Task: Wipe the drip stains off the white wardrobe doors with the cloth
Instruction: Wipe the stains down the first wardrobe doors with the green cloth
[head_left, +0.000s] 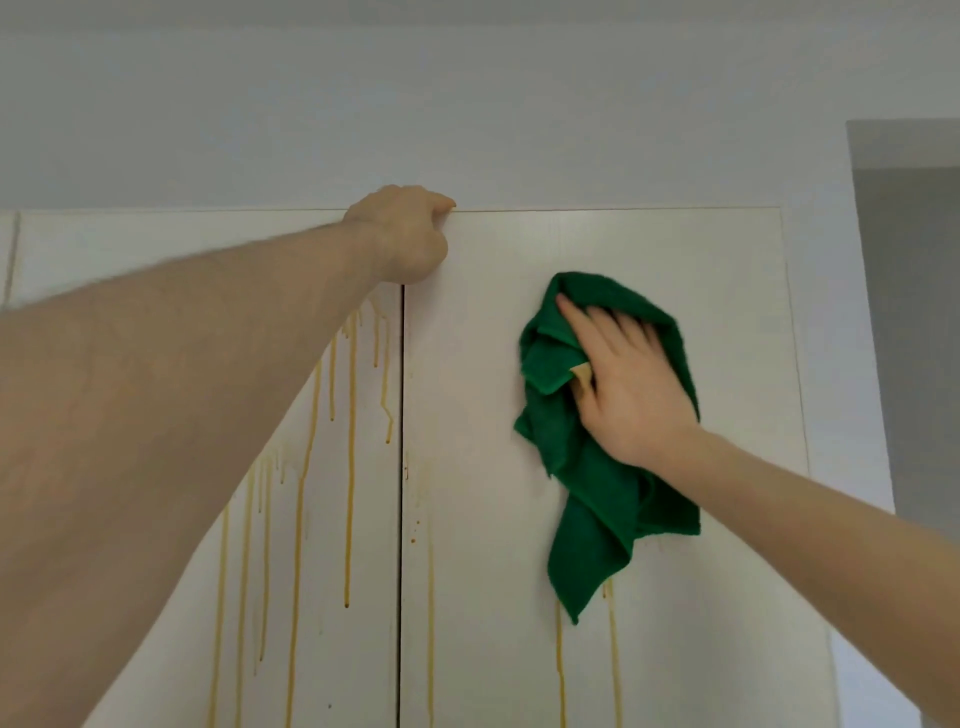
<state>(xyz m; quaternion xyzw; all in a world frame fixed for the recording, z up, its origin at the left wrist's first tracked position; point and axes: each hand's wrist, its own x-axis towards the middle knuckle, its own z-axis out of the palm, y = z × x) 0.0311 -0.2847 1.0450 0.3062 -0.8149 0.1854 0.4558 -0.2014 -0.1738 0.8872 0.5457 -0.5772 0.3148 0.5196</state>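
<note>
Up high on the wardrobe, from the head camera, we see our right hand (631, 387) laid flat on the green cloth (597, 467), fingers straight and spread, pressing it against the right door (493, 338). The fingers are slightly blurred. The cloth is bunched under the palm and hangs in loose folds below the wrist, its lowest corner dangling beside two yellow drips (613, 649) that run down the door beneath it. A small yellowish patch shows in the folds just by the thumb.

Our left hand (408, 234) is at the top of the doors, fingers curled over the upper edge where the two doors meet, gripping it; the heel of the hand rests against the door face. The left forearm crosses the left door (156, 249) diagonally and hides part of it.

On the left door we see many long yellow-orange drip stains (350, 467) running downward, some ending in darker beads. Near the centre gap, on the right door, there are fainter streaks and a few small orange specks (415, 530). The upper part of the right door around the cloth looks plain white.

Above the doors is a pale wall (467, 104), and a grey opening (914, 312) shows at far right.
</note>
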